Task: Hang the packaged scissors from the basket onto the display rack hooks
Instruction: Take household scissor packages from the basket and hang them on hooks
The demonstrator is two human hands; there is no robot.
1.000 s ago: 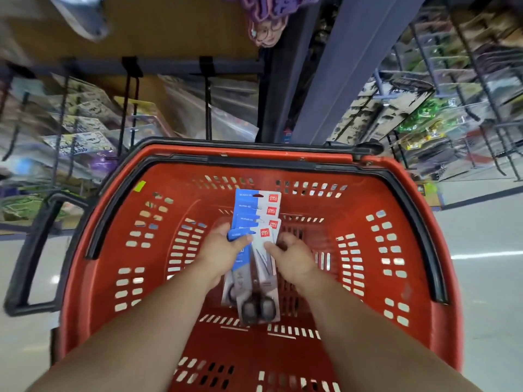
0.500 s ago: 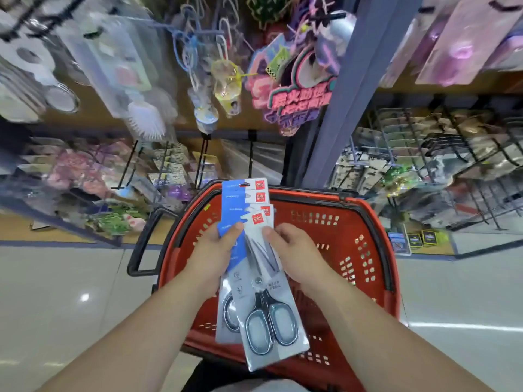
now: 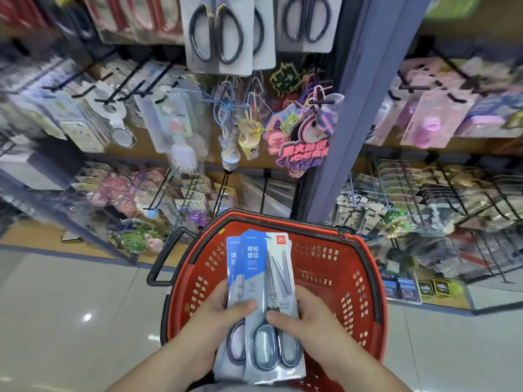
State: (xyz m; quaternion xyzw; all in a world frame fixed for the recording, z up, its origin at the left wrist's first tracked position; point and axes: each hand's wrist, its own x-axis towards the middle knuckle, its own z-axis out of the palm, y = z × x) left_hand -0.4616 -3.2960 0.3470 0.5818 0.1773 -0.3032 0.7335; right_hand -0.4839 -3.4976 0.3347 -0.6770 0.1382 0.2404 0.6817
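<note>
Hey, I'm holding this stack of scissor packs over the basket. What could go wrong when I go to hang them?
1. The left hand and right hand grip several scissor packs only at the handle end, and the packs are fanned out. A loose one might slide free, probably dropping into the red basket.
2. The black scissors already hanging above look closely packed, so adding a pack up there may be fiddly and could knock its neighbours.

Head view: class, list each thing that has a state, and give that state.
basket: handles folded down.
packaged scissors: stacked, held upright above it.
left hand: grips the stack's left edge.
right hand: grips its right edge.
rack scissors: hanging.
</note>
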